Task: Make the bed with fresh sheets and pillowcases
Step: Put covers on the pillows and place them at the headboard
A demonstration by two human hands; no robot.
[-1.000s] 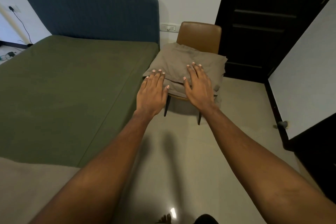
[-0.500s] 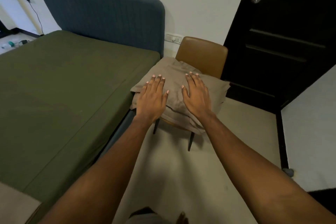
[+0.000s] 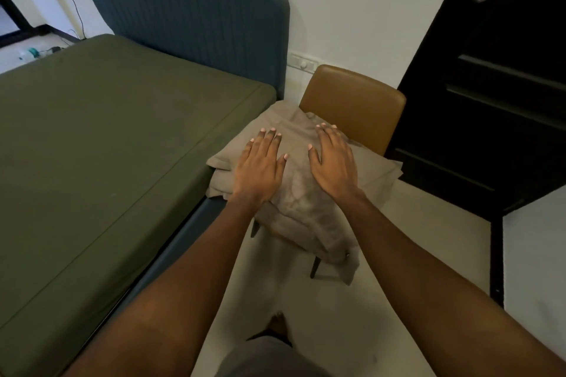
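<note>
Sheets (image 3: 301,202) on the chair (image 3: 352,95) look soft and floppy, so scoop from underneath. Left hand (image 3: 260,168) and right hand (image 3: 333,165) lie flat on top, gripping nothing.

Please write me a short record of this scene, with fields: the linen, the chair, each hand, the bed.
linen: folded beige pile on the brown chair, on its seat, part hanging over the front edge
chair: beside the bed, near the blue headboard
left hand: flat, fingers straight, on the pile's left part
right hand: flat, fingers straight, on the pile's right part
bed: smooth green cover on top
grip: neither hand holds the cloth
</note>
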